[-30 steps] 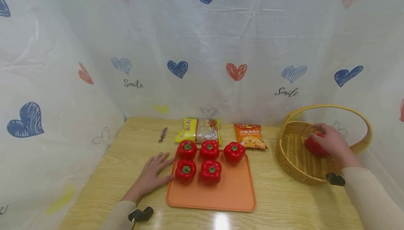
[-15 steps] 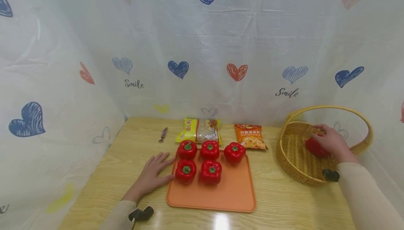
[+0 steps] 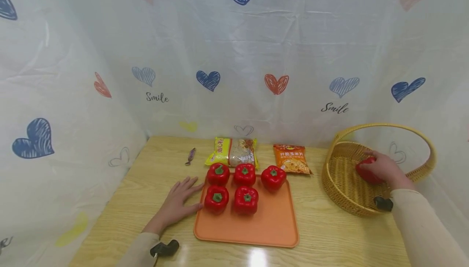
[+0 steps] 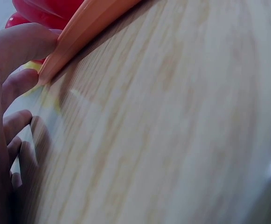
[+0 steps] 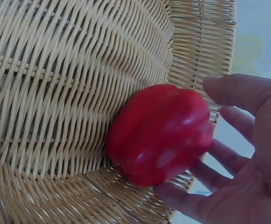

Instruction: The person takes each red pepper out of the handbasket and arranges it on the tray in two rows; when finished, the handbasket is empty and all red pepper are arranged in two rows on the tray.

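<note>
A red bell pepper (image 5: 161, 135) lies on its side in the wicker basket (image 3: 334, 185), against its right-hand wall. My right hand (image 3: 384, 168) is inside the basket beside this pepper. In the right wrist view its fingers (image 5: 228, 158) are spread and fairly straight near the pepper, with the thumb standing apart from it. My left hand (image 3: 177, 204) rests spread out on the table, thumb and forefinger at the left edge of the orange tray (image 3: 267, 228). Several more red bell peppers (image 3: 246, 200) stand on that tray, green stems up.
Behind the tray lie a yellow food packet (image 3: 236, 152) and an orange snack bag (image 3: 292, 159). A small purple wrapped candy (image 3: 190, 156) is at the back left. The basket's tall handle (image 3: 384, 125) arches over the right forearm's side. A heart-printed sheet (image 3: 234, 55) hangs behind the table.
My right hand has loosened and drawn slightly back from the pepper, showing more of it. The pepper stays in the basket. My left hand keeps its place at the tray.
</note>
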A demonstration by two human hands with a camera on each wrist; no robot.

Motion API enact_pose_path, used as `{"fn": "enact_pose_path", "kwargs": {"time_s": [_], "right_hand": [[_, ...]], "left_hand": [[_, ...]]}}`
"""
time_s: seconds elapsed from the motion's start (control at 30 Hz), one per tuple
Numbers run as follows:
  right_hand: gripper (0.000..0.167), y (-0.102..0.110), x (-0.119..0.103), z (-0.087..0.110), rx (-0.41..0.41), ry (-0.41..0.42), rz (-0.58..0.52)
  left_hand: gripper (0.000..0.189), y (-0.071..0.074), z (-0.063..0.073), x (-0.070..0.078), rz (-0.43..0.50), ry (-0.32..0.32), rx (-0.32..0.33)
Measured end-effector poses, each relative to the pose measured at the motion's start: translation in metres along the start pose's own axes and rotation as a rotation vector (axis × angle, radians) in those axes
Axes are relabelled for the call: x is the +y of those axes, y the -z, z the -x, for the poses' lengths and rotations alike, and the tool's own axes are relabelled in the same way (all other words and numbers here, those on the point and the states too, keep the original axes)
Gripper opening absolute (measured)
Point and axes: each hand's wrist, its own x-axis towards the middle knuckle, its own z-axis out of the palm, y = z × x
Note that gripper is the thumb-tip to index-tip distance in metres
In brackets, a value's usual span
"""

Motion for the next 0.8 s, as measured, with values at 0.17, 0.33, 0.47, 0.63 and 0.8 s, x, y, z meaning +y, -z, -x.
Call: {"fn": "enact_pose_path", "kwargs": {"time_s": [0.17,0.33,0.47,0.63,0.8], "right_hand": [[0.059,-0.0025,0.0018,-0.0009,0.05,0.063,0.03],[0.052,-0.0045,0.0012,-0.0007,0.07,0.074,0.048],[0.053,-0.0042,0.0013,-0.0003,0.028,0.051,0.052],[0.054,-0.0035,-0.0001,0.0011,-0.023,0.011,0.049],[0.051,-0.0047,-0.002,0.0024,-0.01,0.012,0.056]], "left_hand": [[0.065,0.0001,0.0,-0.0001,0.004,0.004,-0.002],[0.065,0.0002,0.0004,0.0,0.005,0.006,-0.002],[0.065,0.0002,0.0006,-0.0002,0.006,0.0,0.003],[0.065,0.0003,0.0006,0.0,0.01,-0.002,0.005],[0.064,0.0004,0.0003,0.0002,0.006,-0.005,0.006]]}}
